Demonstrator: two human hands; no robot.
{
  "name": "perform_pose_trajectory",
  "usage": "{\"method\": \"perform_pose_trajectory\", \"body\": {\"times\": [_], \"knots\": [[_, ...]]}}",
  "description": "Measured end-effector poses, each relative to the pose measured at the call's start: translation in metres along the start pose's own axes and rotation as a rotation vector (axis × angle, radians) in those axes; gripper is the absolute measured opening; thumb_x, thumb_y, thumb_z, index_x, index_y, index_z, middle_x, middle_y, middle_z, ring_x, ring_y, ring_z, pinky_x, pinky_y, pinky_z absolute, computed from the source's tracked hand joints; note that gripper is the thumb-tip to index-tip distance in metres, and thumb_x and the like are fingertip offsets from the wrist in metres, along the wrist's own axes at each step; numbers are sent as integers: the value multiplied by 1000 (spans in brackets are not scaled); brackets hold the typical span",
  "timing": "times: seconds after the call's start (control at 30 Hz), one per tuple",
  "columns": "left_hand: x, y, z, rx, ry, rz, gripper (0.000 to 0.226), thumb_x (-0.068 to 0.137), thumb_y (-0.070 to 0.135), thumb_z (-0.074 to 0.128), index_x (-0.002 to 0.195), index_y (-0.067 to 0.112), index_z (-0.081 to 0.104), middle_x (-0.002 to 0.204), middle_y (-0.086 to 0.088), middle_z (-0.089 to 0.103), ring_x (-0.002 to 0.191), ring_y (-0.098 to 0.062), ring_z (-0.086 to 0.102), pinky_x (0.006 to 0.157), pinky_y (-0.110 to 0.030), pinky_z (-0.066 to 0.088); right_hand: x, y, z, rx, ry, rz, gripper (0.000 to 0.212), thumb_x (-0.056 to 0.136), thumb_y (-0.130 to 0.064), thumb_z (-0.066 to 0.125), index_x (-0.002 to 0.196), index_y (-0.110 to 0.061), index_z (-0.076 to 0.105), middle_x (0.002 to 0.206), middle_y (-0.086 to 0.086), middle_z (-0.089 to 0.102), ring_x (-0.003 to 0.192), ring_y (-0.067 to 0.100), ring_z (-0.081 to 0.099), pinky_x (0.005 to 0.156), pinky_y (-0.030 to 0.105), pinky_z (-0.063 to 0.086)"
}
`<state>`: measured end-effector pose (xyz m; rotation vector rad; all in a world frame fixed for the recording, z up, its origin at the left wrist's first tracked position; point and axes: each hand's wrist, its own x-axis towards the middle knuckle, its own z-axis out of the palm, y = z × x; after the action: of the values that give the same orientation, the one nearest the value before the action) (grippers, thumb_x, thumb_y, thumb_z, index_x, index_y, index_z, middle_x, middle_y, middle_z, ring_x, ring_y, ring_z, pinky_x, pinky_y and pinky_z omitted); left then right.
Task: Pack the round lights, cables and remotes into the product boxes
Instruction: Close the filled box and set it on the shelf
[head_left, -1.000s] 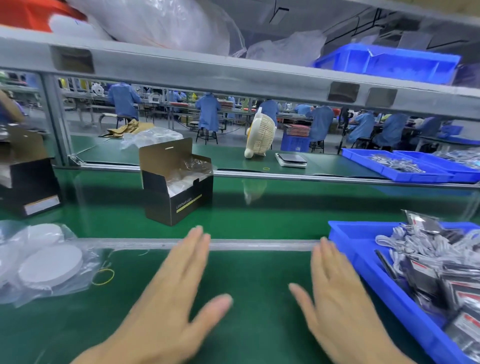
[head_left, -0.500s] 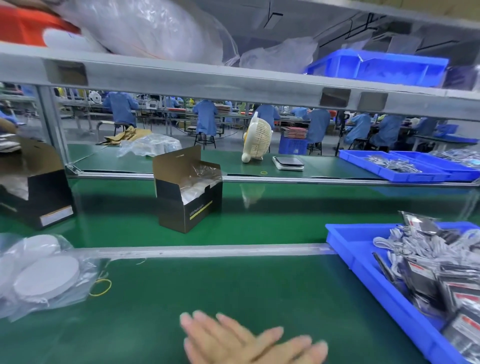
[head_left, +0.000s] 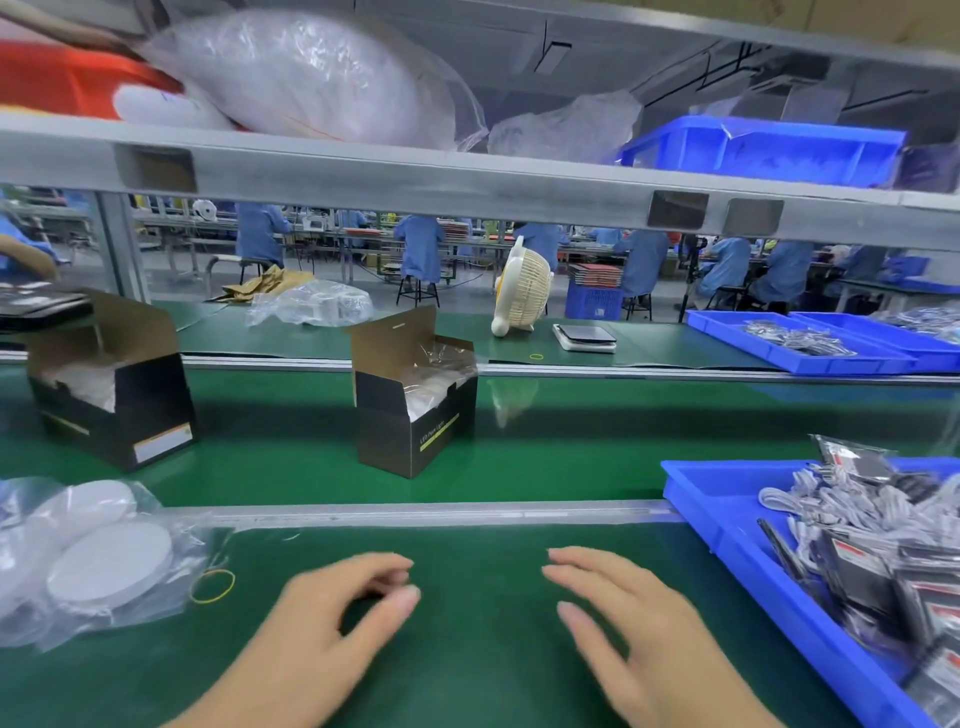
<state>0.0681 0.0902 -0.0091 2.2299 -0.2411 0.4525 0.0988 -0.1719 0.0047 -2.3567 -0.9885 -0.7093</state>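
Observation:
My left hand (head_left: 332, 629) and my right hand (head_left: 639, 634) hover side by side over the green mat near me, fingers loosely bent, holding nothing. White round lights (head_left: 109, 564) lie in clear plastic bags at the left. A blue tray (head_left: 706, 499) at the right holds white cables (head_left: 862, 509) and bagged remotes (head_left: 872, 577). Two open black product boxes stand on the green conveyor beyond the rail: one (head_left: 415, 415) straight ahead with white contents inside, another (head_left: 111, 389) further left.
A metal rail (head_left: 426, 512) separates the mat from the conveyor belt. A yellow rubber band (head_left: 213, 586) lies by the bagged lights. Across the belt stand a small fan (head_left: 524, 291), a scale (head_left: 584, 338) and more blue trays (head_left: 800, 343). Workers sit far behind.
My hands went from spread flat, to crossed together low in view, to apart with bent fingers. The boxes on the belt have shifted to the right.

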Motion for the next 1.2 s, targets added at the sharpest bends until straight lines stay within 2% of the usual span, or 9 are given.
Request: {"method": "perform_pose_trajectory", "body": {"times": [0.1, 0.27, 0.43, 0.6, 0.77, 0.83, 0.93, 1.03, 1.2], "knots": [[10, -25, -18, -209, 199, -218, 4, 87, 20, 72, 86, 23, 75, 83, 3, 76, 72, -10, 72, 70, -19, 55, -14, 40, -7, 173, 65, 302, 23, 84, -7, 74, 96, -26, 75, 97, -24, 70, 89, -1, 67, 78, 18, 52], [14, -35, -25, -346, 253, -298, 8, 86, 18, 70, 81, 16, 75, 73, -10, 74, 58, -20, 67, 64, -35, 57, -11, 54, -6, 344, 98, 470, 20, 81, -12, 78, 84, -32, 75, 93, -20, 72, 92, -1, 67, 84, 13, 49], [3, -23, -15, 76, 181, 225, 21, 91, 42, 63, 77, 31, 74, 66, 11, 63, 45, -4, 46, 46, -12, 36, -5, 46, -2, -96, 193, 4, 15, 84, -32, 69, 83, -22, 79, 110, -18, 69, 110, 2, 54, 95, 27, 40], [9, -16, -12, 492, 327, 777, 22, 81, 16, 68, 101, 19, 79, 109, -8, 64, 96, -12, 53, 89, -15, 36, 5, 33, -9, -278, 440, -326, 22, 83, -12, 68, 102, -2, 75, 135, 9, 59, 124, 24, 53, 98, 43, 43], [6, -6, -8, -106, 389, 320, 95, 81, 37, 73, 155, 39, 16, 160, -2, 25, 138, -23, 44, 107, -29, 44, 1, 20, -9, 380, 418, 249, 88, 87, -29, 70, 151, -48, 13, 157, -10, 31, 127, 27, 56, 99, 37, 52], [4, -3, -9, -635, 323, 27, 95, 83, 33, 75, 145, 64, 10, 153, 5, 43, 113, -30, 66, 82, -36, 60, 1, 17, -7, 822, 343, 571, 102, 72, -34, 74, 138, -71, 4, 144, -24, 47, 96, 22, 72, 68, 44, 61], [5, -8, -10, -914, 195, -259, 79, 80, 29, 61, 143, 58, 24, 108, -19, 73, 55, -41, 68, 42, -37, 55, 1, 21, -8, 1017, 150, 748, 85, 72, -47, 68, 140, -59, 18, 93, 11, 75, 49, 32, 65, 44, 31, 52], [4, -11, -4, -499, 101, -210, 39, 86, 30, 64, 125, 37, 62, 72, -16, 73, 36, -20, 50, 37, -22, 42, -2, 24, -7, 619, -11, 607, 47, 79, -70, 53, 80, -30, 76, 49, 4, 60, 34, 9, 46, 48, 19, 42], [6, -10, -5, 375, 250, 596, 8, 77, 41, 71, 76, 35, 77, 108, 5, 66, 98, -12, 55, 85, -33, 41, 2, 29, -9, -218, 230, -142, 26, 85, -46, 66, 67, -28, 73, 81, -13, 65, 69, 9, 49, 64, 30, 43]]}}
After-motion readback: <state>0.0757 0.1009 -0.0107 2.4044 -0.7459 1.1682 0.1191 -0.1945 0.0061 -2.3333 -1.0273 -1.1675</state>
